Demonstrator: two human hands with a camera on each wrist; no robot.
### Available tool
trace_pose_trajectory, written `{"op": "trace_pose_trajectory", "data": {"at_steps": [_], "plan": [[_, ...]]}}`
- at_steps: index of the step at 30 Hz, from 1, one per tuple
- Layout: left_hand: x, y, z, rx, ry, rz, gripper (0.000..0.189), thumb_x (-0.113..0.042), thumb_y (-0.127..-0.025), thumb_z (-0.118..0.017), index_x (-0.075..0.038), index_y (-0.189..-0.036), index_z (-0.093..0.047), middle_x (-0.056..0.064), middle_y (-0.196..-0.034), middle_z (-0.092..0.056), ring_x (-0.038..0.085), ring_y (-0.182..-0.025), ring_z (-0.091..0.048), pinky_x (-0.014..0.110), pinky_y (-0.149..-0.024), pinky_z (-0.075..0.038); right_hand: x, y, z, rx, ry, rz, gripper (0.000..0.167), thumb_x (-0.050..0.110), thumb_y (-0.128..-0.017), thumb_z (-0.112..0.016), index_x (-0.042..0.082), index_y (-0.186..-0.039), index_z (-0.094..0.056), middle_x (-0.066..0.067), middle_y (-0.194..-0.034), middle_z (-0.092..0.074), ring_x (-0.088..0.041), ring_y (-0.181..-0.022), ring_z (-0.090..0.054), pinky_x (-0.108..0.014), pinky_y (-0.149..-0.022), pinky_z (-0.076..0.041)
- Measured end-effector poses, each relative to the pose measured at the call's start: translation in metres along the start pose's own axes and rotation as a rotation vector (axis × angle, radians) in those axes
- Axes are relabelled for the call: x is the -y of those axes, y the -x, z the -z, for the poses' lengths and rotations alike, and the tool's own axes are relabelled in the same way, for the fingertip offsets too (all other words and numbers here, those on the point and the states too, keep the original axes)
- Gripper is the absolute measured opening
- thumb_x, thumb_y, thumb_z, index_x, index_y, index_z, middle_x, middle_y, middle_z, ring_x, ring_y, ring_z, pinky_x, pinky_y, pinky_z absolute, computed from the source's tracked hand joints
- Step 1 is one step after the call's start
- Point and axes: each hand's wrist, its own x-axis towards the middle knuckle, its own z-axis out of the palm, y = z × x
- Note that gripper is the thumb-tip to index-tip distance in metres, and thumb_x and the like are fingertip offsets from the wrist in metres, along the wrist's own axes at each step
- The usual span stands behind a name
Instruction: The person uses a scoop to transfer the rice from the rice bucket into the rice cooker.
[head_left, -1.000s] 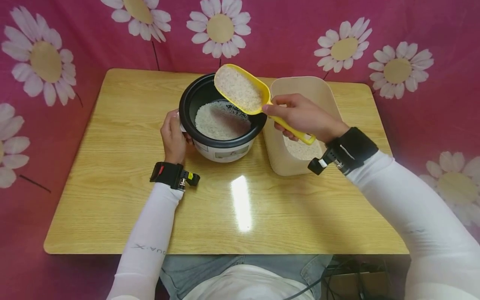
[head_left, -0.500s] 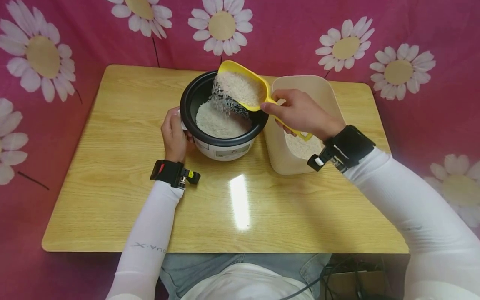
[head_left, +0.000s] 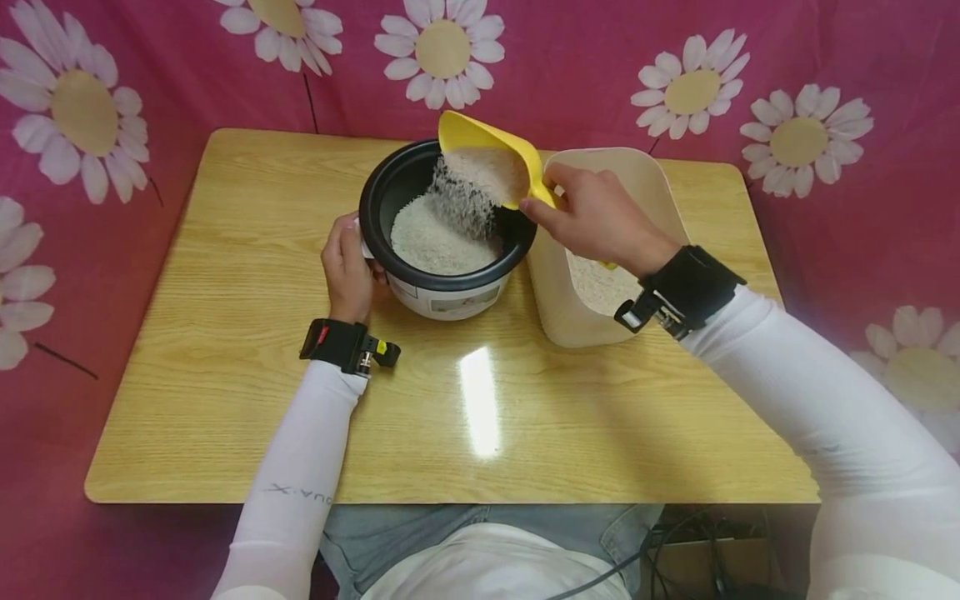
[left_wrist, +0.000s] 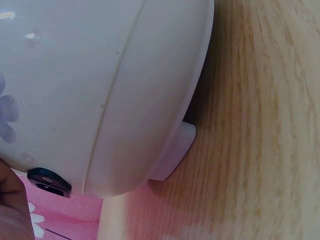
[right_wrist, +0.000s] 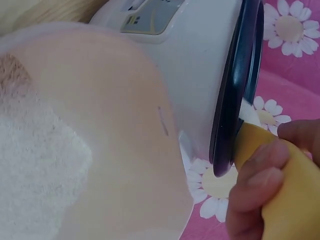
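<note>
Yellow scoop (head_left: 480, 133) pouring rice (head_left: 467, 204) near far table edge (head_left: 300, 143) | right hand (head_left: 600, 218) grips it | left hand (head_left: 348, 271) grips cooker (head_left: 442, 284) | tilt slowly

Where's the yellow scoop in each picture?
Head: upper middle, where the right hand holds the yellow scoop tipped over the white cooker.
Left wrist: it isn't in this one.
Right wrist: lower right, gripped by the right hand.
Landmark: the white cooker shows in all three views.
</note>
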Motion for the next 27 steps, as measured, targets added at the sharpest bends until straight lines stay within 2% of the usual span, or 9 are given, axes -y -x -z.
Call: {"op": "trace_pose_trajectory", "data": {"at_steps": [5, 13, 20, 27], "plan": [[0.000, -0.001, 0.000, 0.002, 0.015, -0.008, 0.031, -0.032, -0.109, -0.039, -0.020, -0.113, -0.068, -0.005, -0.072, -0.055, 0.015, -0.049, -0.047, 0.027, -0.042, -0.044, 0.002, -0.001, -0.001, -0.047, 0.066, 0.040, 0.035, 0.041, -0.102, -0.058, 0.007, -0.110, -0.059, -0.009, -0.078, -0.057, -0.026, -0.066, -0.054, -0.031, -0.058, -0.040], [0.001, -0.001, 0.000, 0.001, 0.016, -0.018, 0.030, -0.028, -0.109, -0.039, -0.020, -0.112, -0.068, -0.005, -0.071, -0.054, 0.012, -0.048, -0.047, 0.027, -0.042, -0.043, 0.004, 0.000, -0.001, -0.062, 0.137, 0.080, 0.037, 0.039, -0.103, -0.057, 0.005, -0.117, -0.056, -0.011, -0.083, -0.057, -0.028, -0.069, -0.054, -0.032, -0.060, -0.041], [0.000, -0.001, 0.000, 0.010, 0.020, -0.010, 0.030, -0.027, -0.109, -0.038, -0.020, -0.113, -0.067, -0.005, -0.073, -0.054, 0.012, -0.049, -0.048, 0.026, -0.043, -0.043, 0.008, 0.000, -0.002, -0.103, 0.213, 0.137, 0.036, 0.037, -0.103, -0.057, 0.006, -0.120, -0.055, -0.010, -0.080, -0.056, -0.028, -0.070, -0.056, -0.034, -0.062, -0.039], [0.000, -0.001, 0.001, 0.016, 0.018, -0.008, 0.031, -0.029, -0.109, -0.038, -0.020, -0.115, -0.067, -0.004, -0.076, -0.055, 0.012, -0.051, -0.048, 0.027, -0.044, -0.043, 0.011, 0.002, -0.003, -0.113, 0.247, 0.162, 0.038, 0.036, -0.103, -0.057, 0.006, -0.126, -0.054, -0.011, -0.081, -0.059, -0.028, -0.068, -0.057, -0.034, -0.062, -0.043]]}}
